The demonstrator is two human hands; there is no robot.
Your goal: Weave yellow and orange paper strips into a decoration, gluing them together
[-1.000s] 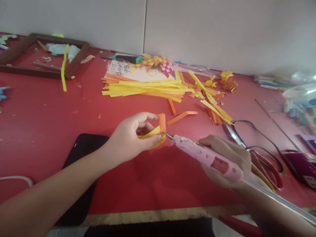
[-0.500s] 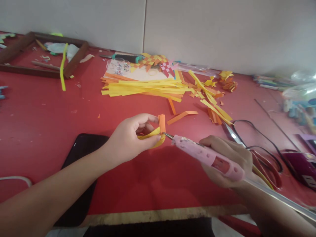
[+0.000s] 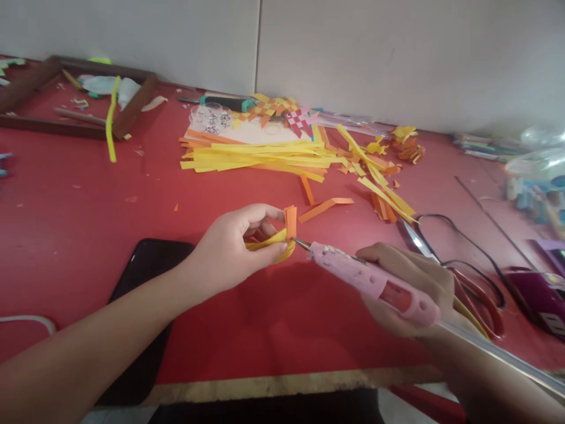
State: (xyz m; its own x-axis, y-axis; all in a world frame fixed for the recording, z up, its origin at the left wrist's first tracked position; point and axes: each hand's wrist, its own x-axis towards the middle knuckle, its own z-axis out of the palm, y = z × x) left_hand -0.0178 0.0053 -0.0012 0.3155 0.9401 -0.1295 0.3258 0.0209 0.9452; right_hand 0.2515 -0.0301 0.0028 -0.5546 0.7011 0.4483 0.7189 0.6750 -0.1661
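My left hand (image 3: 236, 247) pinches folded paper strips above the red table. An orange strip (image 3: 291, 222) stands up from the fingertips, and a yellow strip (image 3: 269, 239) loops around below it. In my right hand (image 3: 410, 285) is a pink hot glue gun (image 3: 368, 277), my fingers wrapped round its handle. Its metal nozzle touches or nearly touches the base of the orange strip. A long clear glue stick (image 3: 498, 356) runs out of the gun's back over my right forearm. The palm side of both hands is hidden.
Yellow paper strips (image 3: 260, 158) lie in a pile behind my hands, near a loose orange strip (image 3: 326, 207). A black phone (image 3: 141, 324) rests under my left forearm. Red-handled scissors (image 3: 479, 300) lie beside my right hand. A brown wooden frame (image 3: 42, 122) stands back left.
Almost nothing differs. My right hand and the glue gun have shifted very slightly to the right, and the orange strip with them by a hair.
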